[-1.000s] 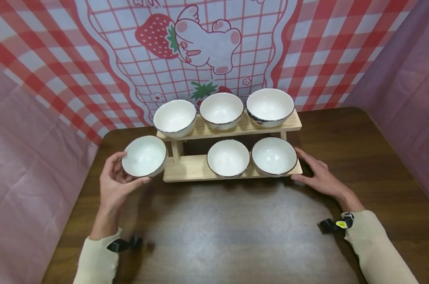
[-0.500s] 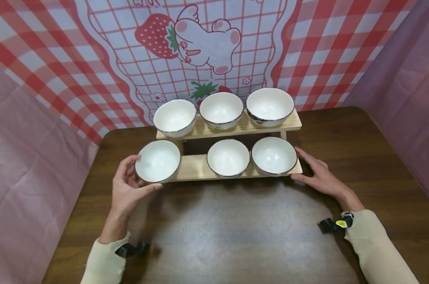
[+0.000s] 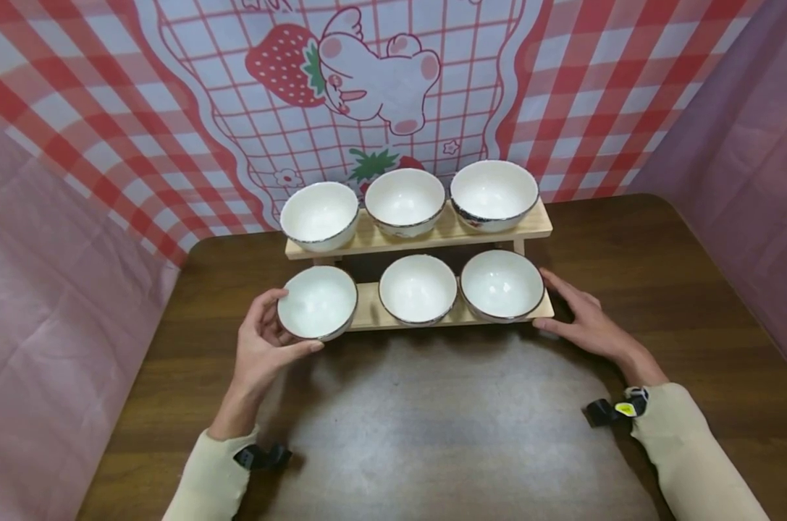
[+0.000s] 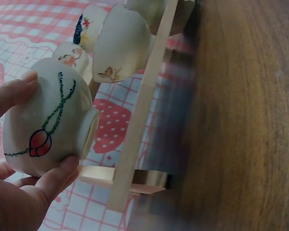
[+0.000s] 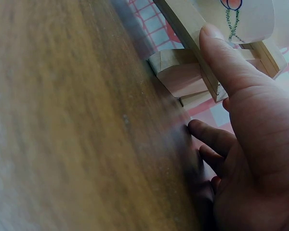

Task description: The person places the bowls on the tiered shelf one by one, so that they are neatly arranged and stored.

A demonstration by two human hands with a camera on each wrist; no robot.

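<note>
My left hand [image 3: 266, 340] grips a white bowl [image 3: 318, 300] with a dark rim, its thumb at the front and fingers round the left side. A red tulip and green stems decorate this bowl [image 4: 50, 120] in the left wrist view. It is held close over the left end of the lower shelf of a two-tier wooden stand [image 3: 373, 311], with space below its foot. My right hand [image 3: 585, 325] holds the right end of that shelf, the thumb [image 5: 226, 57] on its front edge. Two bowls, a middle one [image 3: 418, 289] and a right one [image 3: 502, 284], sit on the lower shelf.
Three more bowls stand on the upper shelf: a left one [image 3: 320, 215], a middle one [image 3: 405, 201] and a right one [image 3: 494, 194]. A red-and-white checked cloth [image 3: 582, 87] hangs behind the brown wooden table [image 3: 432, 427]. Pink curtains [image 3: 54, 304] flank both sides.
My left hand has carried its bowl rightward and slightly toward me, from left of the stand to over the lower shelf's left end. My right hand has stayed at the shelf's right end.
</note>
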